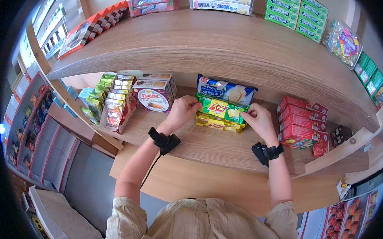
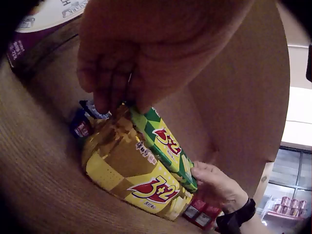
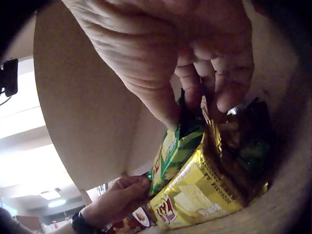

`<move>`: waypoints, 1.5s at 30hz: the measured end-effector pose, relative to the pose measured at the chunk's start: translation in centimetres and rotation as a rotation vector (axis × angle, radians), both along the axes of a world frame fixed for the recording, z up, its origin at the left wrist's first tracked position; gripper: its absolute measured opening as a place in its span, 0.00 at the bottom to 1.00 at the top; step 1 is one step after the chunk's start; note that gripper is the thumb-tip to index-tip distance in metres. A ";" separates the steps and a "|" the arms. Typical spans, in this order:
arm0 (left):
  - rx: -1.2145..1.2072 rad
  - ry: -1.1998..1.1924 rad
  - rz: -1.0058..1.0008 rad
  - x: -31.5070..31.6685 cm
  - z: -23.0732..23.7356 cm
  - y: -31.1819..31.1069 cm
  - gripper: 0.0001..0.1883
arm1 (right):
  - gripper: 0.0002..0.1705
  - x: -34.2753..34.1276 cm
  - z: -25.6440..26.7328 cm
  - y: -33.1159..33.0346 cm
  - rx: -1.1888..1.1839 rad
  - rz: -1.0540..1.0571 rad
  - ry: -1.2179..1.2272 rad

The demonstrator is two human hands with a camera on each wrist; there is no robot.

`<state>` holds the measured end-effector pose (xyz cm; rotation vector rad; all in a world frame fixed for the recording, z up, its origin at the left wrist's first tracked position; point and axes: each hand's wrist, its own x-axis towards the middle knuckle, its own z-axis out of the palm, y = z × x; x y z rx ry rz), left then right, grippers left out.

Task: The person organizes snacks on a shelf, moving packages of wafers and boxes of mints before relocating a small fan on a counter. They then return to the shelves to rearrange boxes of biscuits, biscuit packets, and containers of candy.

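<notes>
On the lower shelf, a green 3+2 biscuit pack lies against a yellow 3+2 pack, with a blue wafer pack behind them. My left hand pinches the green pack's left end; my right hand pinches its right end. In the left wrist view the green pack rests along the top of the yellow pack. The right wrist view has my right hand's fingers at the end of the green pack, above the yellow pack.
Purple Danisa boxes and a carton of small packs stand to the left. Red boxes are stacked to the right. The upper shelf overhangs the lower one and carries gum, candy and boxes.
</notes>
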<state>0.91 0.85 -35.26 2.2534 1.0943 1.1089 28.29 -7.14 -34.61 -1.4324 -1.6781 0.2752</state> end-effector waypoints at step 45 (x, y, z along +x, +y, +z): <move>-0.053 -0.033 0.073 1.3 0.3 0.7 0.14 | 0.16 0.3 -1.5 2.9 0.155 -0.012 0.209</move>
